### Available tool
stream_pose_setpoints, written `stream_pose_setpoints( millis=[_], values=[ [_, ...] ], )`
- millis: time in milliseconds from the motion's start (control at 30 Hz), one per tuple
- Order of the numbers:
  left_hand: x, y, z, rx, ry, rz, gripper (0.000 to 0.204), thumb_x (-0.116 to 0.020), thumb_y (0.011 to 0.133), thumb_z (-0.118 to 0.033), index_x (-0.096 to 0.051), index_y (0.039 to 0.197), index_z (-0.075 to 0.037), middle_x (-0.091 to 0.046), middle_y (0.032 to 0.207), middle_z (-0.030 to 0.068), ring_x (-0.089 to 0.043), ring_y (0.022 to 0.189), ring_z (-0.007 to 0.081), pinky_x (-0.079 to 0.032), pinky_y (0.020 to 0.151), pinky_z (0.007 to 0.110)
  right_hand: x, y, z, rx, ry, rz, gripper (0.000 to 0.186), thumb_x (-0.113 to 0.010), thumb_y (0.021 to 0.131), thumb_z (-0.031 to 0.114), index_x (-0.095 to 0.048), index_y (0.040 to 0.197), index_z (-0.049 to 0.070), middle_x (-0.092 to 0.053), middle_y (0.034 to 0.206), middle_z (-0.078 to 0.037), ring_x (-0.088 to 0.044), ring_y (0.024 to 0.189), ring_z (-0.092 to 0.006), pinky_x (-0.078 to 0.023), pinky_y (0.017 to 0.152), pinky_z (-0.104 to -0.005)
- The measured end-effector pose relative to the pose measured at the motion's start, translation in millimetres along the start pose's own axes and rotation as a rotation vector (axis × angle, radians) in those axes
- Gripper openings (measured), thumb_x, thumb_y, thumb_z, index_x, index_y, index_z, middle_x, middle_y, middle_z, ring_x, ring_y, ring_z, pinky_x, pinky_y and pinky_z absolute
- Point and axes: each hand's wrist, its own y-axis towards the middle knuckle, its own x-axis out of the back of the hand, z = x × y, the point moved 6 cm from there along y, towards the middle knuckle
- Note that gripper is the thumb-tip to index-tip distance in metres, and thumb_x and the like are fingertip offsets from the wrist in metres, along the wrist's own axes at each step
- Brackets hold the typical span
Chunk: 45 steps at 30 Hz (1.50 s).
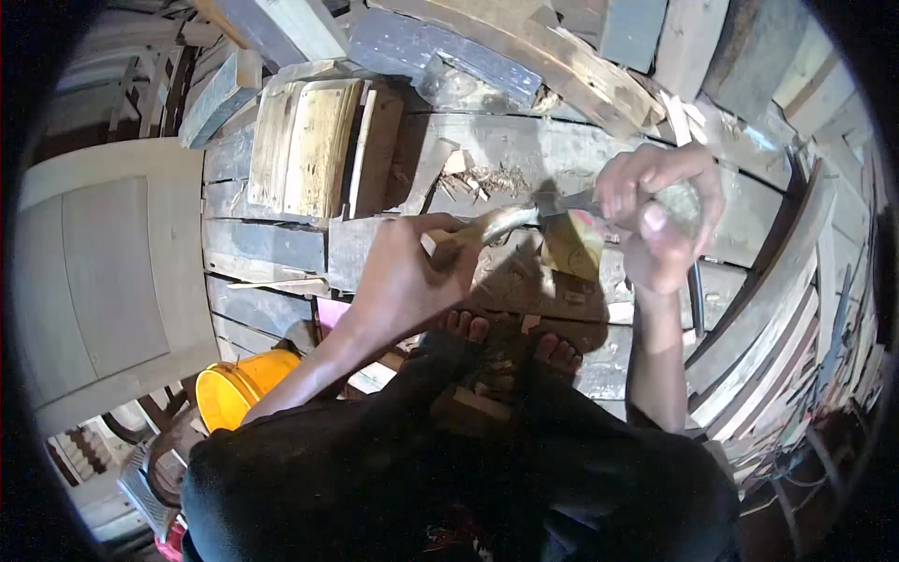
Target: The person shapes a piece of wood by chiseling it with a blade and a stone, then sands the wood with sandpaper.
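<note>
The pale wooden piece (pixel 510 220) lay between the two hands, its long axis running rightward and slightly away from the left hand (pixel 412 267), which was curled closed around its near end. The right hand (pixel 660 220), fist-like, gripped a blade-like tool (pixel 573 200) pointing left at the piece's far tip; whether they touched, I could not tell.

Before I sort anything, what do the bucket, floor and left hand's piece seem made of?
Bucket: probably plastic, smooth and evenly yellow.
Floor: wood, worn-looking planks with gaps.
Piece in the left hand: probably wood, pale, seemingly bare; glare hides any grain.
</note>
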Motion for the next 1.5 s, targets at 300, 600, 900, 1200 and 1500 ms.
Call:
stream_pose_setpoints(
  millis=[300, 600, 900, 1200, 1500],
  values=[
    [5.7, -0.8, 1.8, 0.034, -0.03, -0.001, 0.024, -0.073, 0.087, -0.007, -0.075, 0.104, 0.01, -0.069, 0.064, 0.021, -0.062, 0.048, 0.0139, -0.046, 0.046, 0.033, -10.9, 12.2, 38.7, -0.201, -0.002, 0.068, 0.026, -0.077, 0.089, 0.023, -0.065, 0.079, 0.003, -0.066, 0.079, -0.008, -0.059, 0.065, -0.0186, -0.046, 0.058, -0.0338],
    [18.1, -8.9, -3.5, 0.026, 0.006, -0.026, 0.023, -0.074, 0.087, -0.005, -0.076, 0.108, 0.005, -0.073, 0.075, 0.0221, -0.072, 0.058, 0.0198, -0.052, 0.052, 0.034, 23.6, 57.8, 68.4, -0.038, 0.014, 0.336, 0.034, -0.069, 0.095, 0.036, -0.054, 0.109, 0.008, -0.062, 0.089, -0.011, -0.056, 0.08, -0.0189, -0.043, 0.067, -0.034],
    [5.2, -13.0, -1.2, -0.032, 0.0, 0.095, 0.026, -0.072, 0.085, -0.001, -0.076, 0.11, 0.003, -0.075, 0.09, 0.0239, -0.077, 0.078, 0.0339, -0.059, 0.069, 0.037, -7.2, 6.5, 14.2, -0.066, 0.033, 0.14, 0.027, -0.068, 0.093, 0.027, -0.051, 0.106, 0.01, -0.049, 0.08, -0.005, -0.047, 0.065, -0.0164, -0.04, 0.062, -0.0331],
    [-2.9, -12.6, -19.2, 0.022, 0.119, 0.122, 0.021, -0.075, 0.089, -0.004, -0.077, 0.109, 0.005, -0.079, 0.095, 0.0215, -0.075, 0.078, 0.0178, -0.058, 0.071, 0.034, -31.0, -10.7, 47.7, -0.123, -0.155, -0.071, 0.022, -0.075, 0.086, 0.027, -0.066, 0.085, 0.007, -0.066, 0.076, -0.007, -0.062, 0.066, -0.0191, -0.053, 0.066, -0.034],
    [1.8, -17.4, -10.1, 0.016, 0.14, 0.092, 0.022, -0.076, 0.087, -0.002, -0.077, 0.109, 0.005, -0.079, 0.096, 0.0203, -0.076, 0.076, 0.0222, -0.059, 0.07, 0.035, 13.8, 28.8, 67.0, -0.146, 0.09, 0.111, 0.025, -0.075, 0.087, 0.032, -0.059, 0.086, 0.013, -0.058, 0.073, -0.004, -0.057, 0.068, -0.0176, -0.044, 0.06, -0.0327]
  ],
)
